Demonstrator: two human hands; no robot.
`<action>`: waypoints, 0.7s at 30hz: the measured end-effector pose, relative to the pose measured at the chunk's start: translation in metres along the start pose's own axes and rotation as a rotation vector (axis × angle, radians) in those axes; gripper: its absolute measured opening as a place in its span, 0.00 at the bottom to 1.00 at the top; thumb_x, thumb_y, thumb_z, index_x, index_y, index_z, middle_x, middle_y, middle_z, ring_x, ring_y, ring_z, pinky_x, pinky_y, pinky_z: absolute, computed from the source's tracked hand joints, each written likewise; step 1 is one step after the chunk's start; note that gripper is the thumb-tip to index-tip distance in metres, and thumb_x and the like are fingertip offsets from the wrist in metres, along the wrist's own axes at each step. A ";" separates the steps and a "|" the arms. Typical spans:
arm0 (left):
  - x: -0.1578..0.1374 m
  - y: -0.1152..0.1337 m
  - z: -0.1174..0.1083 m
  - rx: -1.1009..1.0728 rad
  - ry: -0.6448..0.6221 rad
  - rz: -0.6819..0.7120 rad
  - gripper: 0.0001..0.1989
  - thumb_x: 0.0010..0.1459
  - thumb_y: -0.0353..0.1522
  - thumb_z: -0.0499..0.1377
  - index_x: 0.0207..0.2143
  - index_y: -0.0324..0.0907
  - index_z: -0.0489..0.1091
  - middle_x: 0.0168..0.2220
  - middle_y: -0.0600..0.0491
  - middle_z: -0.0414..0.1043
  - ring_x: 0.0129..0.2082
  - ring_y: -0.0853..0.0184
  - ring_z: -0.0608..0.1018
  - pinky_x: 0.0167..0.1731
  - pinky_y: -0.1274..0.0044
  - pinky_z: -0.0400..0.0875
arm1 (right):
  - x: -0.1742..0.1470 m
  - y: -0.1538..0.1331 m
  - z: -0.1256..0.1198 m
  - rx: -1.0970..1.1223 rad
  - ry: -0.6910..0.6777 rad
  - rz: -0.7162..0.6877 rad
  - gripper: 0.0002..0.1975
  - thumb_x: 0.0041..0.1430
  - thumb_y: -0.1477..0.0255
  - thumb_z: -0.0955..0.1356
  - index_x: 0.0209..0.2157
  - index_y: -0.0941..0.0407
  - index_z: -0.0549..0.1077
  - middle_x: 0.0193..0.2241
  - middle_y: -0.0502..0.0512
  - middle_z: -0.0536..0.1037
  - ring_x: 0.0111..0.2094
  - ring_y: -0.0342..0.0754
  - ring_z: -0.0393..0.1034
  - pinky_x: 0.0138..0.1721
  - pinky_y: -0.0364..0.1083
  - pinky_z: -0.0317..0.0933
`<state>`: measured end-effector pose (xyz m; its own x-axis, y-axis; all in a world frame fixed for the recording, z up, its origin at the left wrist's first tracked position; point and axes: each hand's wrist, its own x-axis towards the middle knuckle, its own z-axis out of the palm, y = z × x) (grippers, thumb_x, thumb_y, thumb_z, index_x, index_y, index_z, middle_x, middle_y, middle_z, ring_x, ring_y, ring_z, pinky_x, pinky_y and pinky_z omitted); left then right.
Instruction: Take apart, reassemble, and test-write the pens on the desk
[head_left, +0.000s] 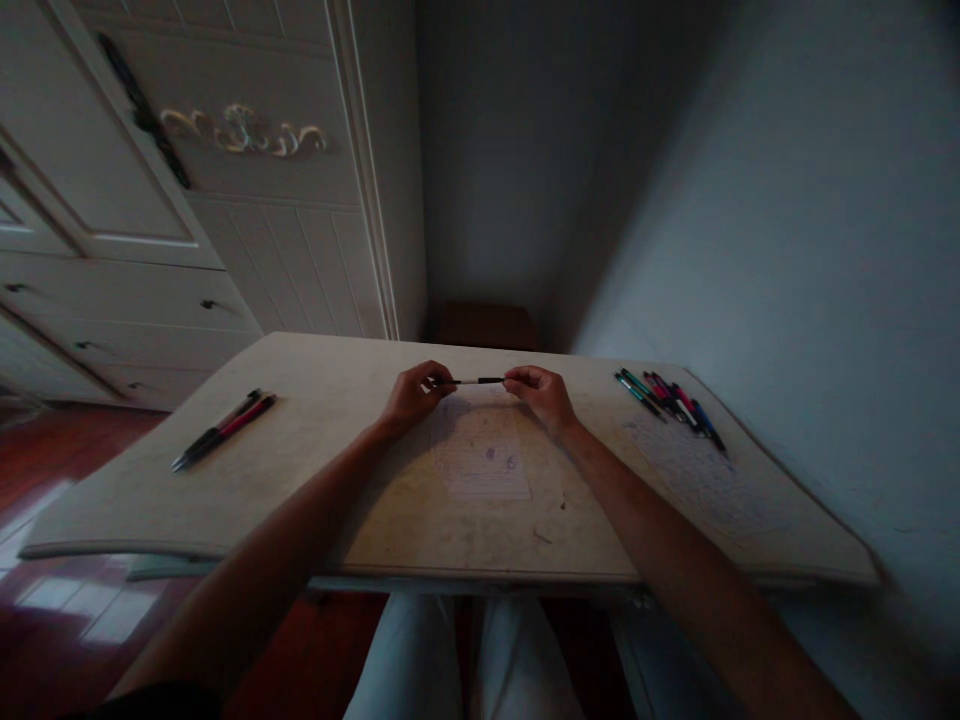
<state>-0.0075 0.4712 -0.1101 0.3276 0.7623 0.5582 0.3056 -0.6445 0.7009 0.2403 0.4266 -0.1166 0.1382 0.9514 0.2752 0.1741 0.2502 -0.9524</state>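
Observation:
A slim pen [471, 381], black at both ends with a pale middle, is stretched level between my two hands over the far part of the table. My left hand [417, 396] pinches its left end. At the other end, the fingertips of my right hand [546, 394] are closed on its dark tip. Below the pen lies a sheet of paper [487, 460] with written lines and a few darker scribbles. Whether the pen is in one piece or two parts, I cannot tell.
Several pens [671, 400] in green, red, black and blue lie in a group on the right, above another written sheet [697, 475]. To the left rest a couple of red and black pens [225, 430]. A wall borders the table [300, 360] on the right; a white cabinet [300, 250] stands behind at left.

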 end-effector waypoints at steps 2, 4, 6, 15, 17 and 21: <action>0.000 -0.001 0.000 -0.004 -0.001 -0.003 0.05 0.50 0.32 0.65 0.30 0.41 0.73 0.30 0.53 0.77 0.31 0.66 0.77 0.32 0.74 0.73 | 0.000 0.000 0.000 -0.004 -0.005 -0.002 0.15 0.43 0.63 0.75 0.32 0.57 0.79 0.31 0.55 0.81 0.34 0.48 0.74 0.40 0.48 0.66; 0.000 -0.001 0.000 -0.013 0.002 -0.010 0.06 0.50 0.33 0.65 0.30 0.41 0.73 0.30 0.53 0.77 0.31 0.66 0.78 0.32 0.74 0.73 | -0.001 -0.001 0.000 -0.018 -0.023 -0.003 0.15 0.44 0.62 0.75 0.33 0.57 0.79 0.31 0.55 0.81 0.34 0.48 0.74 0.39 0.48 0.67; 0.001 -0.002 0.000 -0.026 0.002 -0.019 0.07 0.49 0.34 0.66 0.31 0.41 0.74 0.31 0.52 0.78 0.31 0.65 0.78 0.32 0.74 0.74 | -0.001 -0.001 0.001 -0.027 -0.043 0.002 0.16 0.44 0.61 0.75 0.33 0.57 0.78 0.31 0.54 0.81 0.33 0.48 0.73 0.38 0.48 0.67; -0.002 0.001 0.002 -0.087 -0.015 0.030 0.11 0.50 0.35 0.67 0.36 0.40 0.73 0.37 0.49 0.77 0.35 0.65 0.79 0.34 0.74 0.74 | -0.005 -0.005 0.005 -0.049 -0.098 0.016 0.17 0.51 0.56 0.70 0.30 0.57 0.75 0.26 0.54 0.78 0.28 0.46 0.70 0.32 0.46 0.64; -0.002 0.004 0.003 -0.104 -0.006 0.035 0.22 0.49 0.36 0.69 0.46 0.40 0.70 0.44 0.46 0.76 0.39 0.64 0.79 0.36 0.74 0.74 | -0.005 -0.007 0.007 -0.041 -0.088 0.030 0.17 0.51 0.56 0.70 0.31 0.56 0.75 0.26 0.54 0.78 0.28 0.46 0.70 0.32 0.45 0.64; -0.002 0.012 0.001 -0.067 0.056 -0.050 0.29 0.50 0.44 0.68 0.50 0.40 0.68 0.41 0.47 0.76 0.35 0.66 0.77 0.30 0.77 0.70 | -0.006 -0.008 0.007 -0.039 -0.062 0.006 0.17 0.52 0.55 0.70 0.30 0.56 0.74 0.27 0.54 0.77 0.28 0.45 0.70 0.34 0.46 0.65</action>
<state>-0.0039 0.4616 -0.1031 0.2621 0.7966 0.5448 0.2594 -0.6019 0.7553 0.2309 0.4203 -0.1112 0.0794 0.9623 0.2600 0.2119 0.2385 -0.9477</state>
